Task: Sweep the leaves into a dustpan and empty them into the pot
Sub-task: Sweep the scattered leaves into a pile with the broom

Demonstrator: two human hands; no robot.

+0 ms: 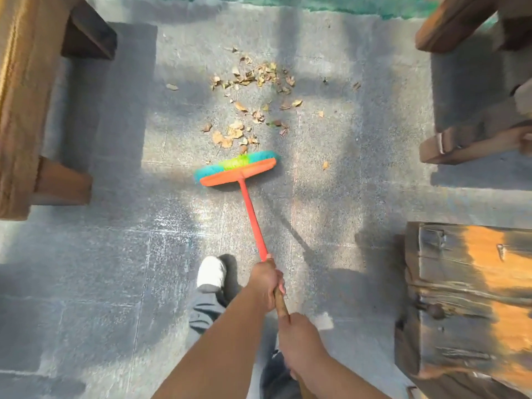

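the broom (236, 168) has an orange head, an orange-red handle that turns brown wood near the hands, and bristles in turquoise with a lime-green band in the middle. the leaves (253, 79) are dry tan and yellow-brown. the floor (115, 254) is speckled grey stone with pale grid lines. the benches (17, 105) are brown wood, one streaked bright orange and black. the shoe (210, 272) is white, the trousers (203, 309) grey.

1 head-worn view looks steeply down at the paved ground (115, 269) from standing height.
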